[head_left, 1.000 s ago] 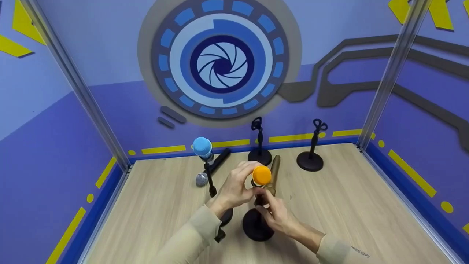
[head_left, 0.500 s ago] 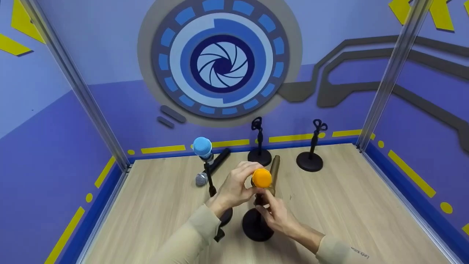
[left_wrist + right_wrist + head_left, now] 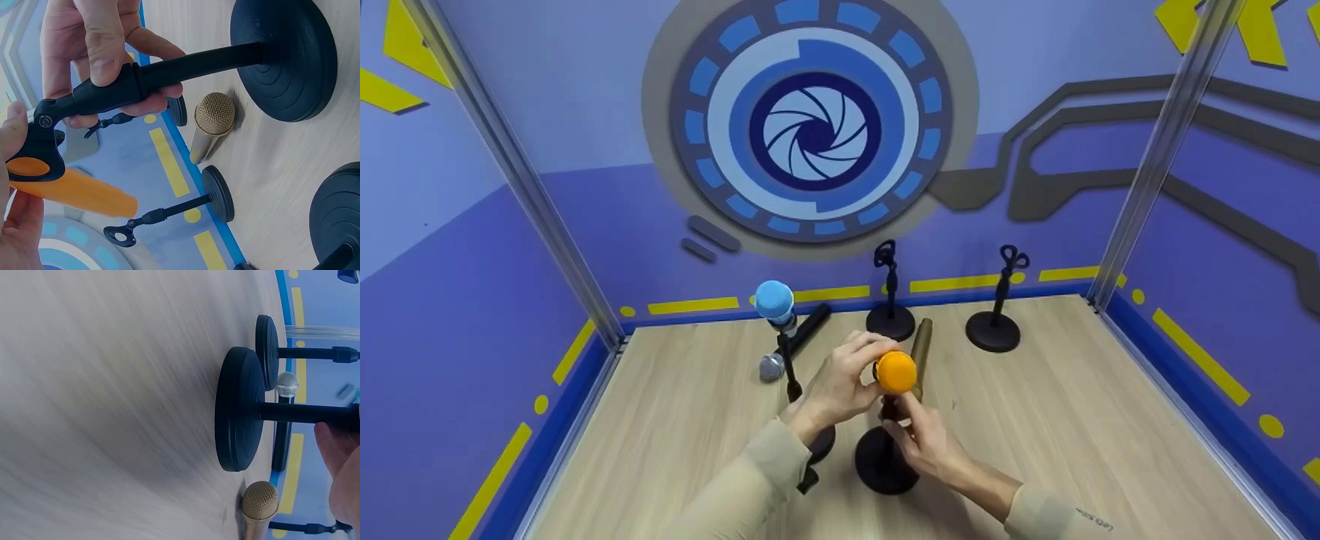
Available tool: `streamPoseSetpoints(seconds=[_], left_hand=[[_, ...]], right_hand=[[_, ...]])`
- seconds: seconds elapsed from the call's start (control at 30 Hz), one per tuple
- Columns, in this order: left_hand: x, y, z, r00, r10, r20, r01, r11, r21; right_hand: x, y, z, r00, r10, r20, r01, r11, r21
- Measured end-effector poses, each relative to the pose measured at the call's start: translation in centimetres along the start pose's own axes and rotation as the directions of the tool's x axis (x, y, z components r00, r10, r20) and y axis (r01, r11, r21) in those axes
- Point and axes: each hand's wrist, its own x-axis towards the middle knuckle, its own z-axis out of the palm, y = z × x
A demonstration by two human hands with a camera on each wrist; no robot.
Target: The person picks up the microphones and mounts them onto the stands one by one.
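An orange-topped microphone [image 3: 897, 372] is at the clip [image 3: 55, 164] of a small black desk stand [image 3: 879, 465]. My left hand [image 3: 840, 384] holds the microphone and clip from the left, its thumb against the clip. Lower down, my right hand [image 3: 936, 444] grips the stand's post [image 3: 197, 65] between thumb and fingers. The stand's round base is upright on the table. In the left wrist view the microphone's orange body [image 3: 84, 192] lies beside the clip ring; the hands hide part of it.
A blue-topped microphone [image 3: 775, 301] sits in a stand left of my arm. Behind lie a black microphone [image 3: 810, 330] with silver head and a gold one [image 3: 922, 349]. Two stands [image 3: 891, 322] [image 3: 994, 331] stand near the back wall. A small black piece [image 3: 808, 480] is beside my left sleeve.
The microphone's orange top has moved slightly down and toward me in the head view. Both hands keep their hold in nearly the same place.
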Motion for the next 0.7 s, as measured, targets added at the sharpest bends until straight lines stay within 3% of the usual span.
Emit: streamPoseSetpoints(seconds=[0.43,0.57,0.7], left_hand=[[0.20,0.12,-0.48,0.999,0.046,0.005,-0.046,0.997,0.058],[0.17,0.13,-0.58,0.999,0.027,0.034,-0.029,0.998,0.055],[-0.33,0.07,-0.63,0.998,-0.027,0.051,0.025,0.999,0.030]], right_hand=[[-0.12,-0.27,0.41,0.999,0.025,-0.039,-0.025,1.000,0.001],[-0.09,-0.25,0.52,0.999,0.007,-0.045,-0.007,1.000,-0.003],[-0.08,-0.25,0.57,0.999,-0.021,-0.040,0.021,1.000,0.007]])
